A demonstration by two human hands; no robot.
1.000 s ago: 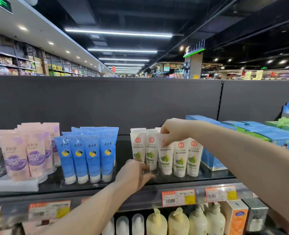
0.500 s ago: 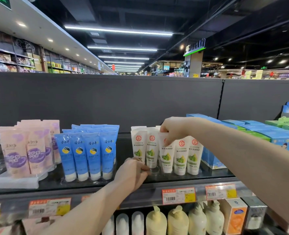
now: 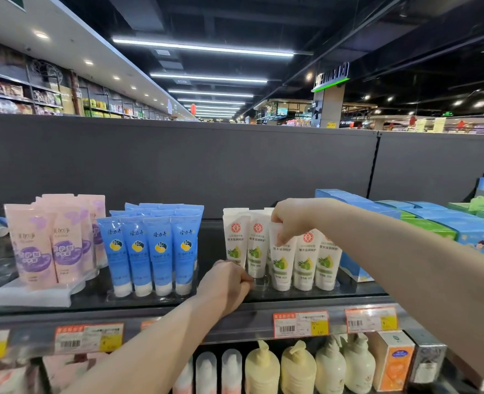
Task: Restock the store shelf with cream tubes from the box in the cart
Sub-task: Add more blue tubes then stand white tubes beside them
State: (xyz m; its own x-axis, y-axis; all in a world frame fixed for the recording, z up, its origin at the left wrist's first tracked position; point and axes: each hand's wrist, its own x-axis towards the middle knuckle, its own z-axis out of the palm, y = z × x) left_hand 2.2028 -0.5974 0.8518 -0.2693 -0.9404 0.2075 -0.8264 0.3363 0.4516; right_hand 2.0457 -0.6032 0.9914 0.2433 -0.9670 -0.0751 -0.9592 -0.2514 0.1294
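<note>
Right hand (image 3: 289, 220) pinching top of white cream tube (image 3: 281, 261); left hand (image 3: 226, 285) gripping clear tray (image 3: 263, 282) edge below

Before me on the shelf (image 3: 357, 292), cream tubes (image 3: 306, 257) stand between other tubes (image 3: 158, 251) leftward and boxes (image 3: 351, 263) rightward. Pump bottles (image 3: 297, 371) sit underneath.

dark ceiling (image 3: 263, 12), strip lights (image 3: 204, 49), grey partition (image 3: 178, 163)

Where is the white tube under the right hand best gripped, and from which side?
At its flat crimped top, from above: the white tube stands cap-down, close between neighbouring tubes, so only that thin top edge is free. The right hand pinches there.
</note>
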